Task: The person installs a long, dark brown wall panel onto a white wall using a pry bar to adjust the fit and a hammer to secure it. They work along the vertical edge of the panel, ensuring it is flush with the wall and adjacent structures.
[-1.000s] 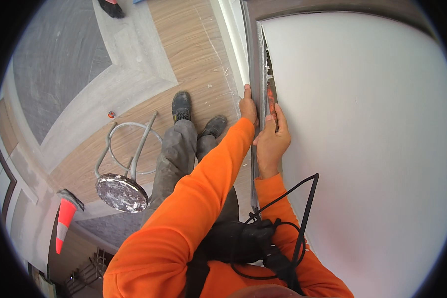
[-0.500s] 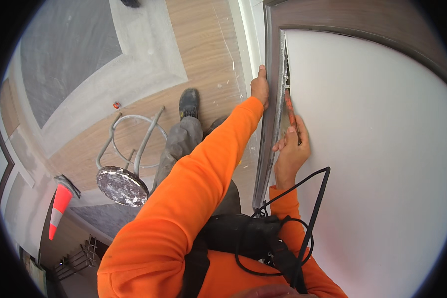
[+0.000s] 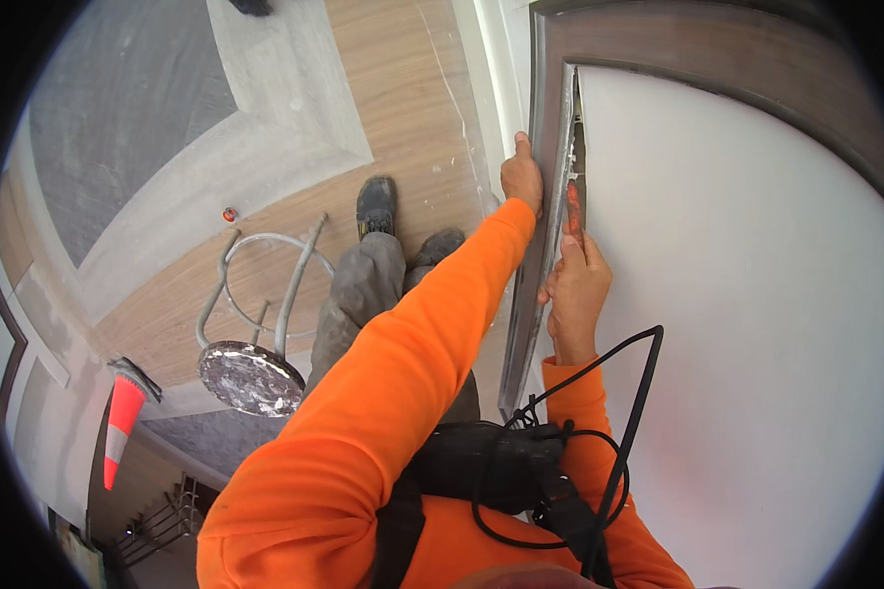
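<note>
My left hand (image 3: 523,177) grips the outer edge of a dark brown frame (image 3: 548,128), thumb pointing up along it. Lower down, my right hand (image 3: 578,294) is closed around a slim red hand tool (image 3: 574,208); its exact kind does not show. The front of the tool sits in a narrow dark gap (image 3: 579,147) between the frame and a large white panel (image 3: 737,294). The gap's edge on the frame side looks rough and whitish. My right palm hides the tool's rear end.
A paint-spattered round stool (image 3: 250,378) with metal legs lies tipped on the floor to the left. Beyond it are a red-and-white cone (image 3: 121,427) and a small red object (image 3: 229,214). A black cable (image 3: 636,422) loops between my body and the panel.
My right hand has turned more upright around the red tool, hiding its rear end, which showed before. My left hand keeps its hold on the frame. The whole view has shifted slightly.
</note>
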Demonstrator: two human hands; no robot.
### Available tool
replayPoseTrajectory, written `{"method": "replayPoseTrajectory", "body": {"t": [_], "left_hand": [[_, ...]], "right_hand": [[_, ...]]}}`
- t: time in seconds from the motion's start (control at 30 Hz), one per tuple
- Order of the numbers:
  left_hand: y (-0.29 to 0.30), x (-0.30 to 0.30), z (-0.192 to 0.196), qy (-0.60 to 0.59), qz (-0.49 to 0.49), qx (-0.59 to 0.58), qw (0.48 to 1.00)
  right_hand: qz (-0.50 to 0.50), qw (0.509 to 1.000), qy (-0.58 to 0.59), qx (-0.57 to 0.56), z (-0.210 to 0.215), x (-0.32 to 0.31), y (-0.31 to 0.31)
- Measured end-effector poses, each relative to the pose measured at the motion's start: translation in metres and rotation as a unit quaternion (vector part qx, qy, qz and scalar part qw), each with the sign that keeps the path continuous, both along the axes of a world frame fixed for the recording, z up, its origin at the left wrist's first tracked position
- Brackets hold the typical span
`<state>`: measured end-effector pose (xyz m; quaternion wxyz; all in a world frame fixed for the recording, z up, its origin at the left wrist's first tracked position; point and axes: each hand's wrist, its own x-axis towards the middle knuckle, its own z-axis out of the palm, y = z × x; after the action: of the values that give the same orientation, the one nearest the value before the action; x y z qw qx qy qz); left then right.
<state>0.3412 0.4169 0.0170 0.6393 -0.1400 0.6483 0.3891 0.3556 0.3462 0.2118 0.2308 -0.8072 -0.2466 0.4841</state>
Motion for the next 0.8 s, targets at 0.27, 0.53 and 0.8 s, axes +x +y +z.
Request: {"method": "replayPoseTrajectory", "body": {"t": [0.27, 0.53, 0.8], "left_hand": [[-0.005, 0.006, -0.008, -0.015, 0.048, 0.025, 0.998], [-0.009, -0.003, -0.004, 0.048, -0.002, 0.020, 0.999], [0.000, 0.005, -0.052, -0.064, 0.063, 0.044, 0.995]], "right_hand": [[-0.057, 0.995, 0.069, 0.050, -0.017, 0.017, -0.003], [-0.030, 0.997, 0.045, 0.054, -0.018, 0.000, 0.001], [-0.014, 0.997, 0.071, 0.042, -0.017, 0.014, 0.005]]}}
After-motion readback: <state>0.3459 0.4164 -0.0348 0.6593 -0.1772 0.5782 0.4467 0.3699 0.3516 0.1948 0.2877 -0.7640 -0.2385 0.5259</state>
